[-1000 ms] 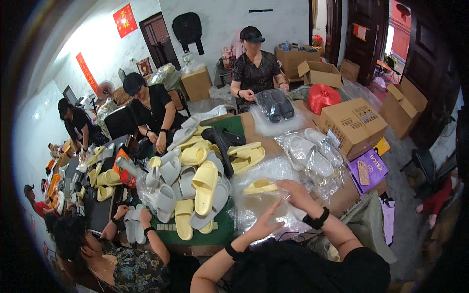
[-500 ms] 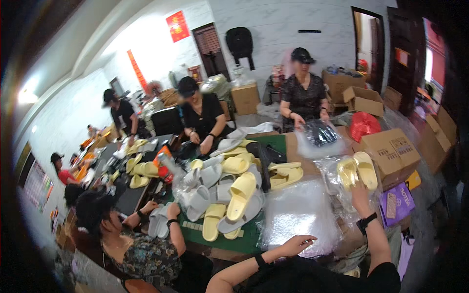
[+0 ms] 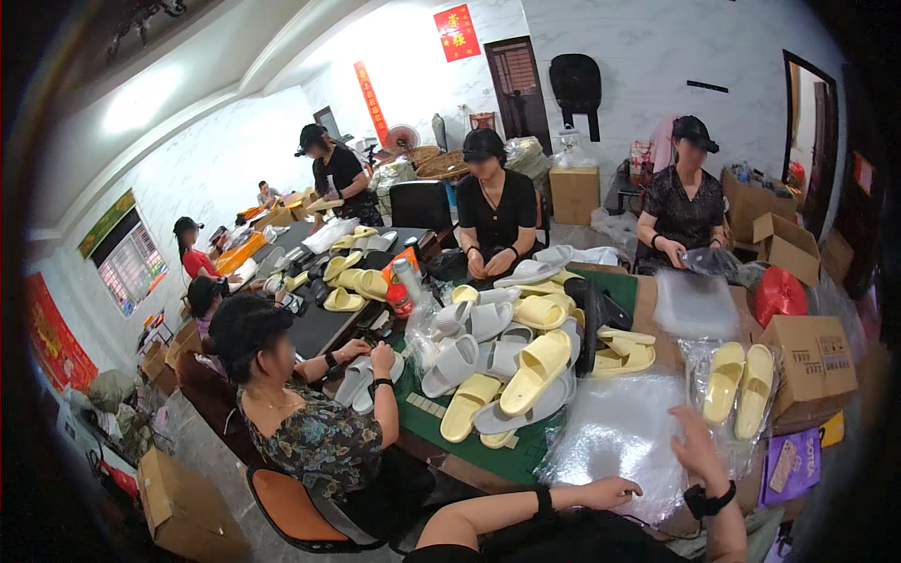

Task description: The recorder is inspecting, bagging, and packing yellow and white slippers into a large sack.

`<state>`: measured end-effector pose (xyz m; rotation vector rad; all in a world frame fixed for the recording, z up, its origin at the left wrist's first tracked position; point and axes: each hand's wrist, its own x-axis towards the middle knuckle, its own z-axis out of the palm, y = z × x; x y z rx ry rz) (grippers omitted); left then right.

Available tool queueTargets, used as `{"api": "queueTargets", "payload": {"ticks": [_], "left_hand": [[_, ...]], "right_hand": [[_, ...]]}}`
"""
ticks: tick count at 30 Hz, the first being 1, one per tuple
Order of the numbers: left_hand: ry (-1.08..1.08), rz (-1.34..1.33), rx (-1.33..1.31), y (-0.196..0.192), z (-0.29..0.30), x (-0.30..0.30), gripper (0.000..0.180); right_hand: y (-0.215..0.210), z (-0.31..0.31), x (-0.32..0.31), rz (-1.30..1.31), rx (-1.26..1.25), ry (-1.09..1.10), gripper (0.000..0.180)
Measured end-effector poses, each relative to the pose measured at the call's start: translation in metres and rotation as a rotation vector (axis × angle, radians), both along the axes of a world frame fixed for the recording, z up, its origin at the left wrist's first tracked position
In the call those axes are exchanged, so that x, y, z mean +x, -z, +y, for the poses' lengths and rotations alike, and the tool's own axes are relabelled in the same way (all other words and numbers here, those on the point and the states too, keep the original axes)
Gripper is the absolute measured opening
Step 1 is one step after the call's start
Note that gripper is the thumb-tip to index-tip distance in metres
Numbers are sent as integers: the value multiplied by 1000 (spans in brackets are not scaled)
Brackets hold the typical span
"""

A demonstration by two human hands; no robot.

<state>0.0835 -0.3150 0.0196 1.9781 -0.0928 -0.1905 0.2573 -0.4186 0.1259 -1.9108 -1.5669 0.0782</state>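
My right hand (image 3: 693, 441) is held over the right side of a stack of clear plastic bags (image 3: 610, 427), fingers apart and nothing in them. At the near edge of the stack, my left hand (image 3: 615, 492) hangs empty with loosely bent fingers. A pair of yellow slippers (image 3: 723, 383) lies on clear plastic just right of the stack, beyond my right hand. Left of the stack, a pile of yellow and grey slippers (image 3: 535, 373) covers part of a green mat (image 3: 427, 427).
A cardboard box (image 3: 809, 361) and a purple bag (image 3: 790, 467) stand at the right, near a red plastic bundle (image 3: 780, 294). A co-worker (image 3: 305, 413) sits at my left handling grey slippers. Across the table, another (image 3: 690, 211) handles a dark item in clear plastic.
My right hand has left the yellow slippers and come back over the bag stack. My left hand's fingers have bent more. The view has swung left.
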Motion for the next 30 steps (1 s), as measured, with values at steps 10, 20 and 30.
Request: {"api": "queueTargets", "payload": {"ticks": [10,20,30], "left_hand": [[-105,-223,-156,45,3,-15,22],[-327,-250,-53,40,23,-68,21],[-302,-209,48,27,35,-89,19]], "right_hand": [[-44,91,-136,236,-171,-1069,34],[-63,124,-201,134,-226,-1403,54],[-57,153,-245,-27,-291,-1584,59]]}}
